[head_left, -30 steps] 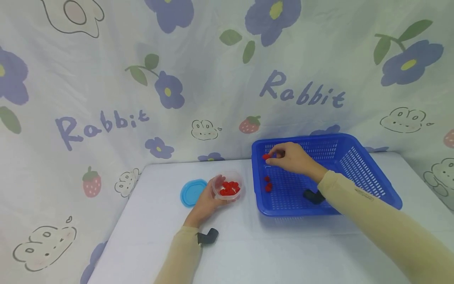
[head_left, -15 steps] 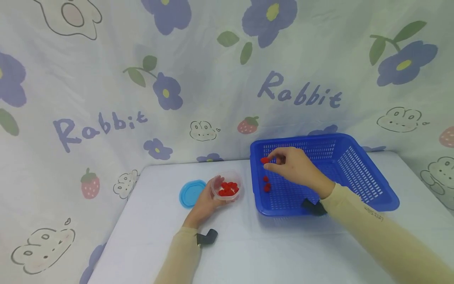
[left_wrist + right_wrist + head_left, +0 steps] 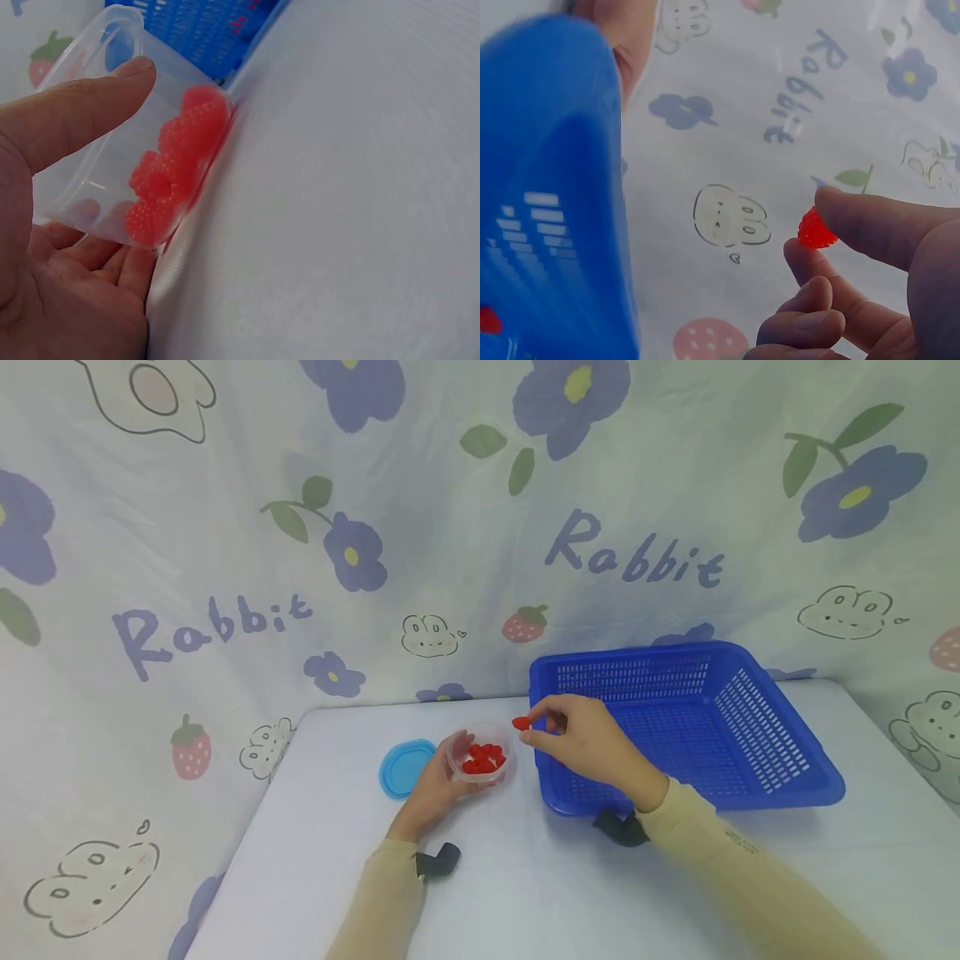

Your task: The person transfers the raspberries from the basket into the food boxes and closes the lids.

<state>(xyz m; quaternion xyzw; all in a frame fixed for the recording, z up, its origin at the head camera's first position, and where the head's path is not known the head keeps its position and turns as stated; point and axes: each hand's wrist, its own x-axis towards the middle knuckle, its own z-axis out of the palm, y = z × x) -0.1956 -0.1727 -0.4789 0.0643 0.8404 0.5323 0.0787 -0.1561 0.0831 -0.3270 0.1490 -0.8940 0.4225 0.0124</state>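
Observation:
My left hand (image 3: 437,792) holds a clear plastic tub (image 3: 460,750) on the table, its thumb and fingers around the side. Several red raspberries (image 3: 161,176) lie at the bottom of the tub, as the left wrist view shows. Between thumb and index finger my right hand (image 3: 592,745) pinches one raspberry (image 3: 817,229), held just over the left rim of the blue basket (image 3: 750,727), close to the tub's right side. At the lower left of the right wrist view another raspberry (image 3: 489,321) is in the basket.
A light blue lid (image 3: 405,768) lies on the white table (image 3: 502,893) to the left of the tub, partly behind the left hand. Behind the table hangs a white curtain (image 3: 450,527) printed with flowers and rabbits. Dark wrist mounts (image 3: 442,861) stick out at both wrists.
My right hand has moved left and toward me with the pinched raspberry, from inside the basket to its left rim beside the tub. The left hand and tub have stayed in place.

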